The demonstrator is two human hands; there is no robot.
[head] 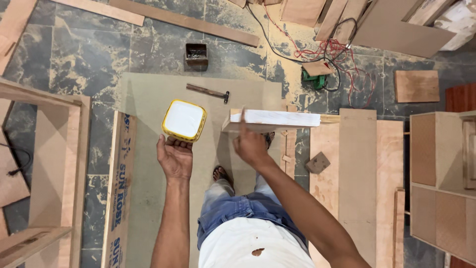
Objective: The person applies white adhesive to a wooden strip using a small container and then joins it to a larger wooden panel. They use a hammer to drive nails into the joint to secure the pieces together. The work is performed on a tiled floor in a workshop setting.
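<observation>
At the far left an open wooden frame (54, 164) lies on the floor, and a long printed board (119, 188) runs beside the grey sheet (158, 99) you stand on. Your left hand (174, 158) cups the yellow tub (184, 120) from below, fingers spread under its near edge and not closed around it; the tub is full of white paste, has no lid, and sits level for now. Held that loosely, it could tip off your fingertips if the wrist rolls, and the paste would land on the sheet or on your foot (221, 173) just below. Beyond the tub a hammer (208, 92) lies on the sheet, close enough to trip on if you step forward. Your right hand (249, 144) is up against the near edge of the plank (275, 119), one finger raised along it, gripping nothing; the plank's top face is coated white and it stands on edge. Press too hard and the plank could topple away from you, smearing the wet face. Further right, red wires (342, 54) and a black cable tangle around a green tool (315, 79); a caught foot there would drag it. A cabinet (441, 178) stands at the far right.
</observation>
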